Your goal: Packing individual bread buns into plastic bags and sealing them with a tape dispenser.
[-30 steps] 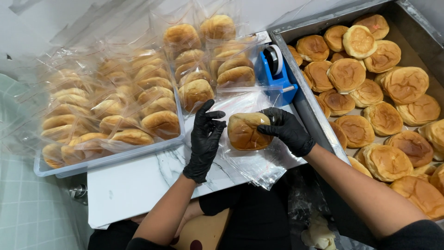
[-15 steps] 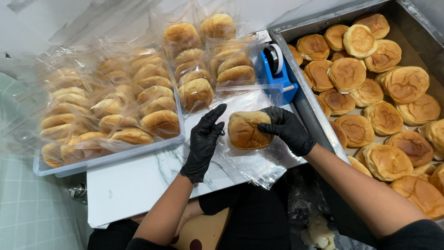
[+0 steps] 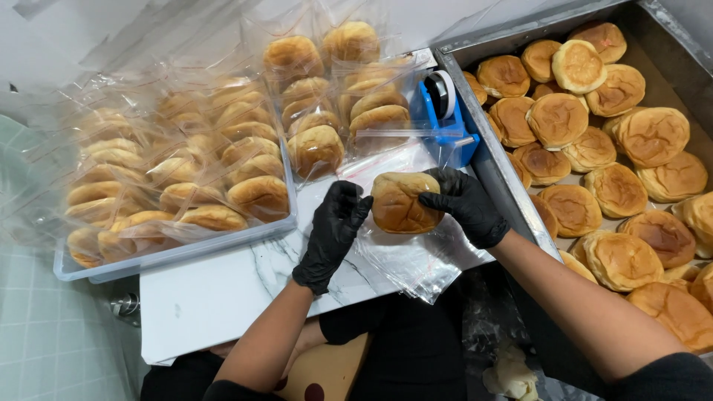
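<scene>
Both my hands wear black gloves. My right hand (image 3: 468,204) grips a round golden bun (image 3: 401,202) by its right side, just above a small pile of clear plastic bags (image 3: 416,260) on the white marbled board (image 3: 215,297). My left hand (image 3: 334,232) is at the bun's left edge, fingers curled and pinching the thin clear bag there. The bun looks partly inside that bag.
A clear plastic tub (image 3: 171,256) on the left holds several bagged buns. A blue tape dispenser (image 3: 445,119) stands behind the bun. A large metal tray (image 3: 483,160) on the right is filled with several loose buns (image 3: 594,148). Tiled floor lies at lower left.
My left hand's fingers, spread flat beside the bun before, have curled in against its left edge. The bun and my right hand have barely moved.
</scene>
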